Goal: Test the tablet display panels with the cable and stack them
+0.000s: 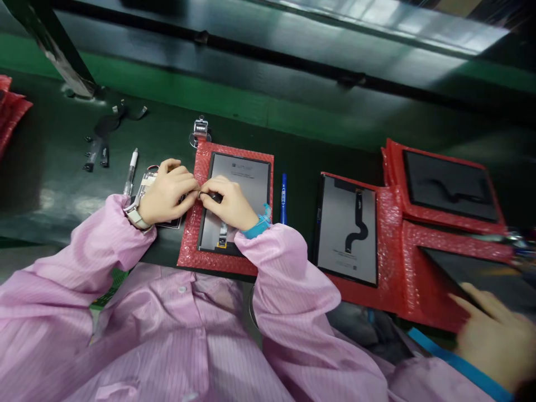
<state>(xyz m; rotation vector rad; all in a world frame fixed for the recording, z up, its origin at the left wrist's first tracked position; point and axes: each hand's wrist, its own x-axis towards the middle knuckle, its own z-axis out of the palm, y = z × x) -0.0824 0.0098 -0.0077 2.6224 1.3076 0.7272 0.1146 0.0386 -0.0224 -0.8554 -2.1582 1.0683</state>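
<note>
A grey display panel (240,167) lies face down on a red bubble-wrap pouch (190,245) in front of me. My right hand (230,202) rests over the panel, thumb and finger pinched on a black flex cable (216,197). Lower on the panel shows a connector strip (223,235) with a yellow edge. My left hand (170,192) is closed too, its fingertips meeting those of the right at the pouch's left side. What the left fingertips grip is too small to make out. Partly covered by the left hand is a small pale device (146,181).
Left of me lie a white pen (132,167) and loose black flex cables (104,128). A metal dispenser (201,129) stands behind the pouch. To the right are a blue pen (283,198), another panel (347,229), stacked pouches (393,162) and a co-worker's blurred hand (494,335).
</note>
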